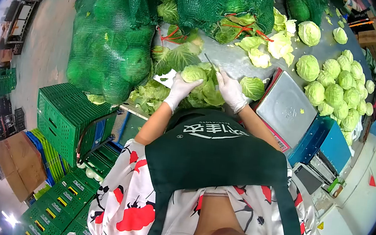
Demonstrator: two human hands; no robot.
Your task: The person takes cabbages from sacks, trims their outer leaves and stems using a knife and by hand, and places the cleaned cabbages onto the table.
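My gloved left hand (182, 89) is closed around a small pale-green cabbage (193, 74), held just above the work table. In my gloved right hand (231, 90) is a knife (209, 61), its thin blade pointing up and left past the cabbage. Its handle is mostly hidden by my fingers. Another cabbage (252, 87) lies right beside my right hand. Loose cabbage leaves (146, 96) are heaped below and left of my hands, and a broad dark-green leaf (183, 57) lies just beyond the left one.
Green mesh sacks of cabbages (111, 39) stand at left and back, tied with red string (242, 28). To the right are a scale with a metal plate (288, 101) and a pile of trimmed cabbages (340, 86). Stacked green crates (57, 123) stand at lower left.
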